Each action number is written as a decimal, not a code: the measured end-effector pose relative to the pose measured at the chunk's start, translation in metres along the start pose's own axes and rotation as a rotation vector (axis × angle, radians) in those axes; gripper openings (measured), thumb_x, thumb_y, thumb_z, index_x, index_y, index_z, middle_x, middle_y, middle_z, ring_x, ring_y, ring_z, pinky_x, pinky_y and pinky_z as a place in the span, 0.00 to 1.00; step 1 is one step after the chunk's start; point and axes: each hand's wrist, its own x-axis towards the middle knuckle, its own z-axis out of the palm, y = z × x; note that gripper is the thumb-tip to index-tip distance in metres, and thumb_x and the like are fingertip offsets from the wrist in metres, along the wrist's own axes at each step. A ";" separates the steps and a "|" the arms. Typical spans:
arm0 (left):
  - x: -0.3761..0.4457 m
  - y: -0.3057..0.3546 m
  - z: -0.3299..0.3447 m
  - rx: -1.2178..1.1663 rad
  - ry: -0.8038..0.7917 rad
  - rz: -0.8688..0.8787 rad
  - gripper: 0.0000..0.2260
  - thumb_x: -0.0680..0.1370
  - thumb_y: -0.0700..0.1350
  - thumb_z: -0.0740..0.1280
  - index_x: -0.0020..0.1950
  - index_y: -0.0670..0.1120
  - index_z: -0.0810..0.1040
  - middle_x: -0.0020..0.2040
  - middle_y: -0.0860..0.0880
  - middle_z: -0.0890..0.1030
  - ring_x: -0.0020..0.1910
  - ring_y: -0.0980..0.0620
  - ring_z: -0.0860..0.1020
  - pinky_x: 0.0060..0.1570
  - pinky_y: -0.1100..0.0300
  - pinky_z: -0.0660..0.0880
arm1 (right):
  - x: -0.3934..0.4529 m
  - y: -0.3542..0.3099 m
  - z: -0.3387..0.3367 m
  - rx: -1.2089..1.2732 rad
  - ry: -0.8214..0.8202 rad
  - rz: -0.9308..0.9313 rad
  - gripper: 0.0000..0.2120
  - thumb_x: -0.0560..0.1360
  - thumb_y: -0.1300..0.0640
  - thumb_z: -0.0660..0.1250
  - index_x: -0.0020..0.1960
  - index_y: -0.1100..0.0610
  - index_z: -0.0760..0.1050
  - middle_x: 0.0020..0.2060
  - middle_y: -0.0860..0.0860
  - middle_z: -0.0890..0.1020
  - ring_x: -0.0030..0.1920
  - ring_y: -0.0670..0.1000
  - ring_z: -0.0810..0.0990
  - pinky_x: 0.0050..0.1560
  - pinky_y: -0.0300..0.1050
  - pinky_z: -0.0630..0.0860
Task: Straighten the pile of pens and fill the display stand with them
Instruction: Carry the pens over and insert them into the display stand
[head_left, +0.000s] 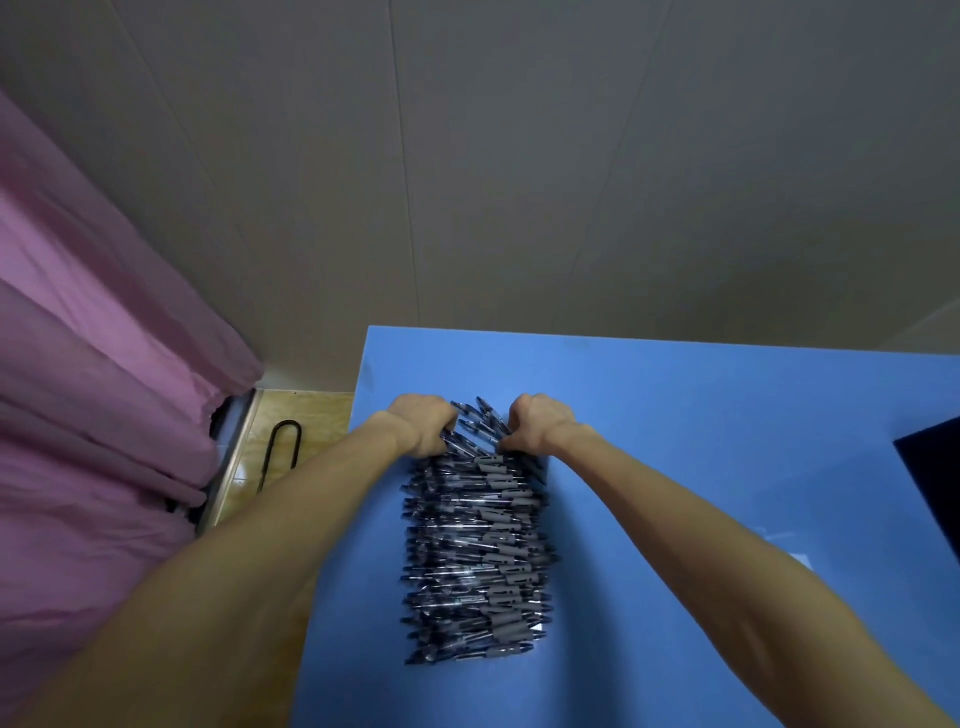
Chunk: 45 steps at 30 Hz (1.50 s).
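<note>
Long pile of pens (475, 561) lay crosswise in a stack on the blue worktop (701, 441), left hand (422, 423) and right hand (540, 422) at its far end, fingers of both curled round the farthest pens, pink curtain (93, 389) at left, dark object (935, 467) at right edge.

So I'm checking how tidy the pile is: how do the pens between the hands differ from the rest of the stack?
The pens between the hands lie slanted and loose, while the rest of the stack lies in level, parallel rows. The far pens are pinched by the left hand and right hand; the near stack is untouched. Both groups are dark pens with grey grips, on the blue table.
</note>
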 end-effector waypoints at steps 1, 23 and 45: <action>0.001 0.001 0.000 0.000 -0.004 -0.002 0.10 0.78 0.46 0.68 0.59 0.48 0.77 0.58 0.48 0.80 0.56 0.45 0.78 0.52 0.53 0.74 | 0.000 0.002 -0.001 0.010 0.000 0.005 0.16 0.70 0.40 0.76 0.42 0.52 0.78 0.37 0.50 0.79 0.42 0.54 0.78 0.39 0.42 0.70; 0.018 0.019 -0.007 -0.041 0.059 -0.088 0.14 0.80 0.48 0.66 0.63 0.45 0.74 0.59 0.45 0.79 0.55 0.43 0.78 0.49 0.53 0.72 | 0.003 0.023 0.002 0.107 -0.066 0.041 0.17 0.71 0.41 0.73 0.39 0.53 0.74 0.38 0.50 0.79 0.43 0.53 0.79 0.40 0.44 0.72; 0.009 0.011 -0.002 -0.082 -0.008 -0.146 0.15 0.81 0.52 0.65 0.64 0.46 0.71 0.58 0.45 0.80 0.56 0.42 0.78 0.52 0.52 0.73 | 0.001 0.021 -0.002 0.025 -0.015 0.034 0.21 0.70 0.35 0.70 0.48 0.52 0.73 0.44 0.49 0.78 0.47 0.53 0.77 0.46 0.44 0.71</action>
